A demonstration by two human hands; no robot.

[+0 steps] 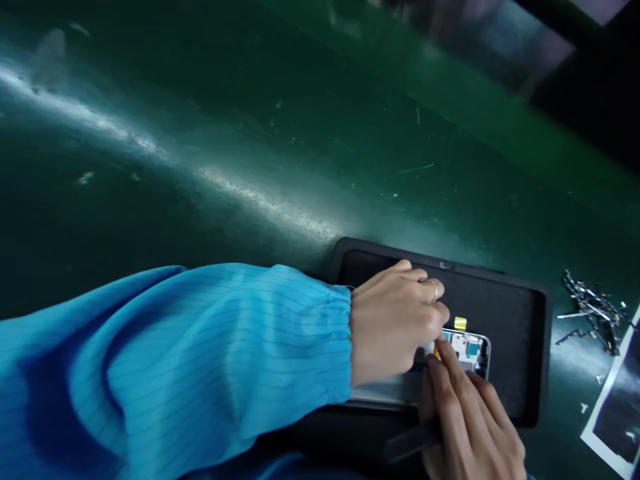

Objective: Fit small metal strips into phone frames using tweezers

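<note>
An opened phone [473,345] lies in a black shallow tray [545,347], its inner board and metal parts showing. A yellow tab [461,324] sticks out at its upper edge. My left hand [397,320], with a ring and a blue sleeve, is closed over the phone's middle. Its fingertips are turned away, so what they pinch is hidden. From below, my right hand [470,413] reaches in with fingers bent together, the fingertips at the phone beside my left hand. A dark slim tool [413,441], blurred, juts leftward from under its palm.
The tray rests on a scuffed green work surface [225,120]. To its right lies a pile of small dark and metallic parts [595,310]. A white-bordered dark sheet [607,440] is at the right edge. Small scraps are scattered about.
</note>
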